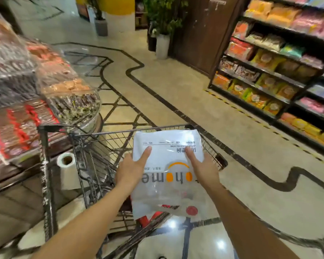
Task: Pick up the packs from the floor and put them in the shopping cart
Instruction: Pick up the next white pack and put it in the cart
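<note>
A white plastic pack [168, 191] with upside-down "home" lettering and an orange arc hangs over the wire shopping cart [94, 157]. My left hand [133, 169] grips its left edge and my right hand [200, 169] grips its right edge, thumbs lying on top. The pack covers most of the cart's basket; its lower end reaches the cart's near rim, where a red part of the cart shows. What lies inside the basket under the pack is hidden.
A display stand [17, 118] of wrapped sweets presses against the cart's left side, with a paper roll [67, 169] on its lower shelf. Shelves of snack packs [269, 71] line the right. Tiled floor [176, 86] stretches ahead toward potted plants [163, 34].
</note>
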